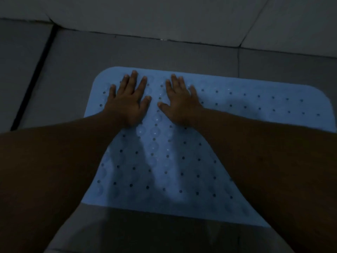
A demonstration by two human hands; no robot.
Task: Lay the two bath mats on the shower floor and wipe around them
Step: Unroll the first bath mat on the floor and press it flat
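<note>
Head view, dim light. 1 bath mat (pixel 182 161) in view, lying flat on the grey tiled shower floor (pixel 76 57) — no container here, nothing sits on the mat except 2 hands. Mat's far edge runs near the base of the pale tiled wall (pixel 164 15), with a strip of bare floor between them; a dark grout line or channel (pixel 31 84) crosses the floor well left of the mat. Left hand (pixel 127 99) is palm down on the mat near its far-left rounded corner, fingers straight and spread apart, fingertips just short of the mat's far edge. Right hand (pixel 179 101) is palm down just beside it, toward the mat's middle, fingers straight and mostly together, thumb angled out toward the left hand. Thumbs are near each other but apart — a narrow strip of mat shows between them. Neither hand curls round or pinches anything; both lie flat on the mat's surface. Both forearms reach in over the mat's near half and cover its near corners. Mat itself: light blue, rectangular, rounded corners visible on the far side, rows of small dark drain holes across the surface. Round translucent bumps, likely suction cups, show in a band down the middle between the hands. Cannot tell whether they sit on the top face or show through from below. Mat's near edge is straight, with grey floor below it. Shadows of the arms fall across the mat's centre.
</note>
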